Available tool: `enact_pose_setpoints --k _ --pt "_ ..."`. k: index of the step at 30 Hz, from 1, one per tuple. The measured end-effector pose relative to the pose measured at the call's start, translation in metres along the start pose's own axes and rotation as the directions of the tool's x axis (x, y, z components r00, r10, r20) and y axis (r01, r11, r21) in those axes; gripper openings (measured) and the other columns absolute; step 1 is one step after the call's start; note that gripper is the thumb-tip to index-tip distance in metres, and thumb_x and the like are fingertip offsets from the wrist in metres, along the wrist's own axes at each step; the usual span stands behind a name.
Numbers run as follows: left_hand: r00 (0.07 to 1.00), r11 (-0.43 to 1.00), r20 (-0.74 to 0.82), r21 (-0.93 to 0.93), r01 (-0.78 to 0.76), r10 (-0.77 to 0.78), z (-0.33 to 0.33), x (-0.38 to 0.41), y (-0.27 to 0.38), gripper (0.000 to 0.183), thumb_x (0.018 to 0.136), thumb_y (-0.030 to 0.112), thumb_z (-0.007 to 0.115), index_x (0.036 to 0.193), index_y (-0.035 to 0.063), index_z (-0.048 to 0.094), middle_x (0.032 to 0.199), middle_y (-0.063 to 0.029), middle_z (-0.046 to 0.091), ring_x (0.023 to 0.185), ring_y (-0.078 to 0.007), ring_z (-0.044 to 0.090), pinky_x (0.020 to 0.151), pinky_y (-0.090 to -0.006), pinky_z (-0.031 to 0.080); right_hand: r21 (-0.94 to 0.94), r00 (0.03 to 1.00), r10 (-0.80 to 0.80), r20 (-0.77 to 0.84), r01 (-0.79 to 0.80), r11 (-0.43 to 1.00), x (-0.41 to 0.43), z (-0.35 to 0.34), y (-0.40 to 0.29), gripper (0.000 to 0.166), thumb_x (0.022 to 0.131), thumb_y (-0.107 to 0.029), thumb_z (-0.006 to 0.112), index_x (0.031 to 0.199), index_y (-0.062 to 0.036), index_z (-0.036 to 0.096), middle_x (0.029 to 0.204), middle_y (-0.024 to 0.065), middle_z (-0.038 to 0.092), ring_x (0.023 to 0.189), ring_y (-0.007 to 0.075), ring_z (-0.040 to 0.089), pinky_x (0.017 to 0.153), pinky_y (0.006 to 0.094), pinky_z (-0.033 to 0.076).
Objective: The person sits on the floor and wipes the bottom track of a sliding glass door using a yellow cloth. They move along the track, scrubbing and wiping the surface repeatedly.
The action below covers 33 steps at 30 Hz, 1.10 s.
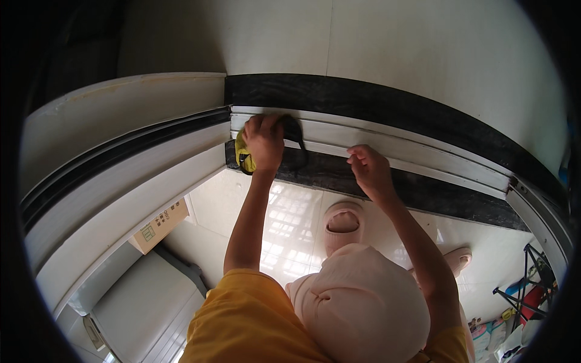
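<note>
My left hand (265, 144) is closed over a yellow and black cloth item (247, 162), pressing it onto the left end of a white sliding-door floor track (399, 152). A black part and a thin black strap of the item hang out to the right of my fingers. My right hand (371, 171) hovers over the near edge of the track, right of the cloth. Its fingers are loosely bent, and nothing shows in them. Grooves run along the track, with dark marks in places.
Black stone strips (426, 188) border the track. A white door frame (136, 136) rises on the left, a metal-edged one (540, 213) on the right. Behind the left frame are a cardboard box (161, 224) and a white appliance (150, 295). A folding frame (526, 277) stands lower right.
</note>
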<state>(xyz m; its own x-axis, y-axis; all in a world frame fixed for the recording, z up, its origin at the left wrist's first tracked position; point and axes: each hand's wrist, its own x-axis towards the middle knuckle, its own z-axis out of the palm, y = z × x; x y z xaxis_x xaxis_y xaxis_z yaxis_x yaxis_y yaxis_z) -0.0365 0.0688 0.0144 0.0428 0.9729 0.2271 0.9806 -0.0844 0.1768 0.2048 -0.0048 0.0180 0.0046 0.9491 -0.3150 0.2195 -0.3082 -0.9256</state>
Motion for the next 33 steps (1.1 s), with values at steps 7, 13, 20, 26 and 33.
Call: enact_pose_setpoints --k 7,13,20,26,33 --pt "0.998 0.985 -0.046 0.171 -0.034 0.042 -0.015 -0.013 -0.028 0.025 0.072 0.007 0.066 0.095 0.0155 0.069 0.096 -0.0066 0.058 0.090 -0.0281 0.054 0.077 -0.0402 0.043 0.072 0.990 0.131 -0.055 -0.127 0.989 -0.017 -0.028 -0.009 0.012 0.090 -0.005 0.052 0.100 -0.0029 0.060 0.082 0.0069 0.065 0.073 0.0119 0.064 0.061 0.0231 0.049" --pt "0.995 0.989 -0.085 -0.136 -0.058 0.047 0.002 0.014 -0.015 0.023 0.074 -0.002 0.062 0.095 0.0088 0.065 0.087 -0.0093 0.059 0.083 -0.0291 0.057 0.072 -0.0375 0.048 0.110 0.987 0.157 -0.031 -0.153 0.982 -0.027 -0.024 -0.017 0.011 0.088 -0.001 0.053 0.097 -0.0018 0.059 0.079 0.0096 0.064 0.065 0.0157 0.062 0.056 0.0255 0.049" --pt "0.990 0.989 -0.008 -0.015 -0.144 0.144 0.012 0.002 0.003 0.029 0.073 0.003 0.056 0.097 0.0177 0.062 0.100 -0.0063 0.053 0.087 -0.0283 0.051 0.074 -0.0412 0.041 0.059 0.998 0.042 -0.056 -0.039 0.998 -0.006 -0.007 -0.027 0.012 0.086 0.000 0.054 0.097 -0.0028 0.058 0.079 0.0100 0.063 0.066 0.0189 0.064 0.057 0.0281 0.050" --pt "0.998 0.998 -0.052 0.054 -0.028 0.031 0.024 -0.007 0.018 0.031 0.072 0.005 0.053 0.100 0.0165 0.062 0.097 -0.0097 0.051 0.086 -0.0302 0.049 0.072 -0.0432 0.037 0.053 1.000 0.001 -0.020 0.000 0.999 0.016 0.006 -0.040 0.012 0.086 -0.001 0.054 0.097 -0.0032 0.058 0.080 0.0101 0.064 0.068 0.0201 0.064 0.058 0.0284 0.051" --pt "0.999 0.997 0.033 -0.073 0.034 -0.032 0.020 -0.017 0.054 0.032 0.072 0.004 0.054 0.101 0.0158 0.061 0.095 -0.0100 0.049 0.090 -0.0311 0.047 0.076 -0.0442 0.035 0.075 0.998 0.056 0.005 -0.056 0.996 0.005 0.004 -0.050 0.011 0.086 0.000 0.053 0.096 -0.0028 0.059 0.078 0.0098 0.064 0.067 0.0193 0.064 0.057 0.0275 0.050"
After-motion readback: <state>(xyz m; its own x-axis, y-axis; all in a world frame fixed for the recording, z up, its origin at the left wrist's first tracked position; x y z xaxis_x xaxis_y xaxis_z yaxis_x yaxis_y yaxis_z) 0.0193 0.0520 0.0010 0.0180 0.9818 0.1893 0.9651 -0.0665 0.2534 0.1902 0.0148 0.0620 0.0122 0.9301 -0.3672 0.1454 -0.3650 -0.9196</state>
